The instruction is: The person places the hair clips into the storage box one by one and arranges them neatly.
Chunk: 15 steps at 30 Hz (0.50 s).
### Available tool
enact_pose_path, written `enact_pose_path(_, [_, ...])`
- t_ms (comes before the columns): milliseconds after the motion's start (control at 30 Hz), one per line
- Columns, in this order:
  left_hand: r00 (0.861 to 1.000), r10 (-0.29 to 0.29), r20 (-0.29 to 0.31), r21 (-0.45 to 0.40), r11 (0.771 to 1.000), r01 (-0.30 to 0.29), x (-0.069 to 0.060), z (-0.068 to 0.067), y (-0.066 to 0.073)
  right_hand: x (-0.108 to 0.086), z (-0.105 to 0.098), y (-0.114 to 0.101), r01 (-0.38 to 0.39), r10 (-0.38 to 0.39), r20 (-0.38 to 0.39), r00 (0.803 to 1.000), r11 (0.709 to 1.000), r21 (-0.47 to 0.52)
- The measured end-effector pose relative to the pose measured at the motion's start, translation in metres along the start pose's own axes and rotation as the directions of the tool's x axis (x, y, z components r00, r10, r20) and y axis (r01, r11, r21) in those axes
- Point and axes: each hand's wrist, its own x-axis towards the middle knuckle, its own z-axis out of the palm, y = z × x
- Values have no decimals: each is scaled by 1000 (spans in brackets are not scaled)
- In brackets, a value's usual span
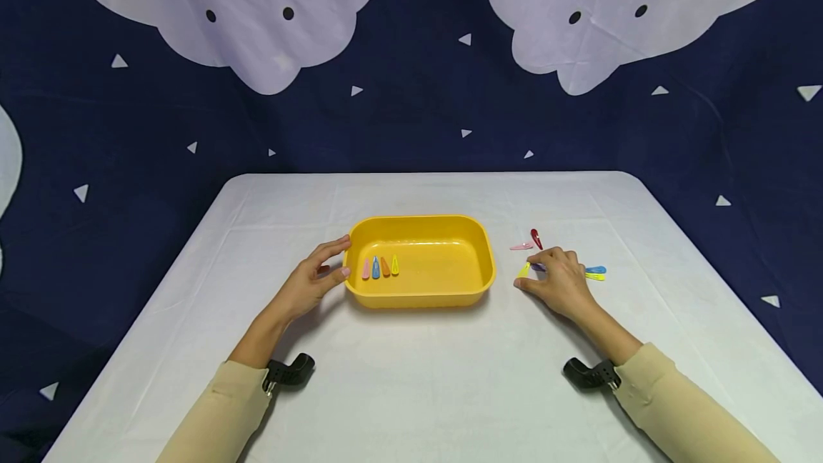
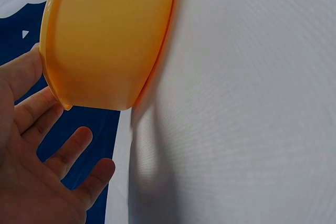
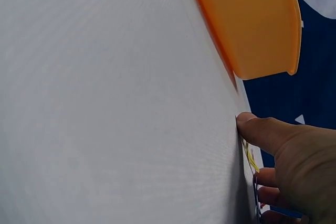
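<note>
Works on a white-covered table (image 1: 411, 391) around a yellow tray (image 1: 421, 301). Touches the tray's left rim with a spread left hand (image 1: 311, 277); pinches a yellow clip (image 1: 524, 270) right of the tray with the right hand (image 1: 563, 286). Seems partway along: shows four clips (image 1: 376, 268) lined up inside, leaves red clip (image 1: 536, 239), pink clip (image 1: 521, 246), blue clip (image 1: 596, 270) and others outside, partly hand-hidden, past the tray's right wall.

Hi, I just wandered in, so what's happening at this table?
Someone's left hand touches the left end of a yellow tray. Their right hand has its thumb and fingers around a yellow clip, on the table to the tray's right. Four clips, pink, blue, orange and yellow, lie in a row inside the tray. More clips lie near the right hand, some partly hidden by it.
</note>
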Motion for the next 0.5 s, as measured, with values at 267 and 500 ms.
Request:
enact_pose_path(267, [1000,0,-2,-3,1000,0,0,0,-1,-1,0,0,15,-15,-2,1000,1000,3])
enact_pose_path(500, [1000,0,-2,-6,1000,0,0,0,0,-3,0,0,38,-38,-3,999,999,17])
